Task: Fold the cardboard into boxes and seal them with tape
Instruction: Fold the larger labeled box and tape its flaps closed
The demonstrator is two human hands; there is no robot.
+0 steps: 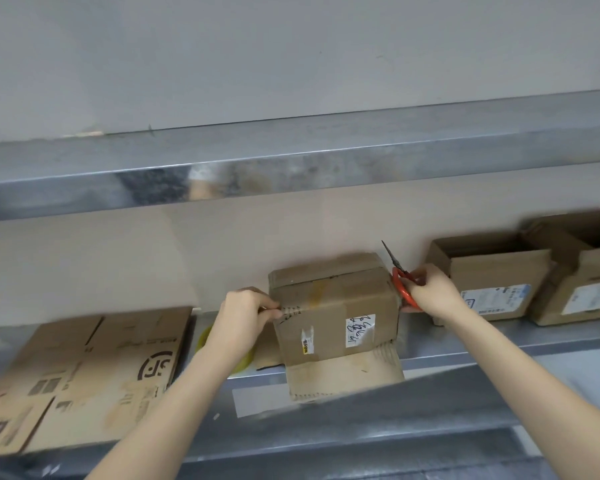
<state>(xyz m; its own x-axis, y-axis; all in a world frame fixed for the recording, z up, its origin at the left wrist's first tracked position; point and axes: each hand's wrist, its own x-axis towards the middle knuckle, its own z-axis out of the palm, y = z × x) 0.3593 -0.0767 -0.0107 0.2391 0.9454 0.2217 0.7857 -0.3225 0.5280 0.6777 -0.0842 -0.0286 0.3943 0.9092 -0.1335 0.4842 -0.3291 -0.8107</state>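
Cardboard box (336,306) stands mid-counter on the steel worktop (465,393), top flaps down, tape strip across the top seam, white handwritten label on the near face, bottom flap sticking out toward the viewer. Left hand (243,315) has its fingers curled, pinching the box's upper left edge. Right hand (430,291) grips red-handled scissors (400,282) at the box's upper right corner, blades pointing up and away. Flattened cardboard (94,368) lies to the left. Yellowish tape roll (204,336) is partly hidden behind the left forearm. Two open boxes (492,282) sit to the right, against the wall.
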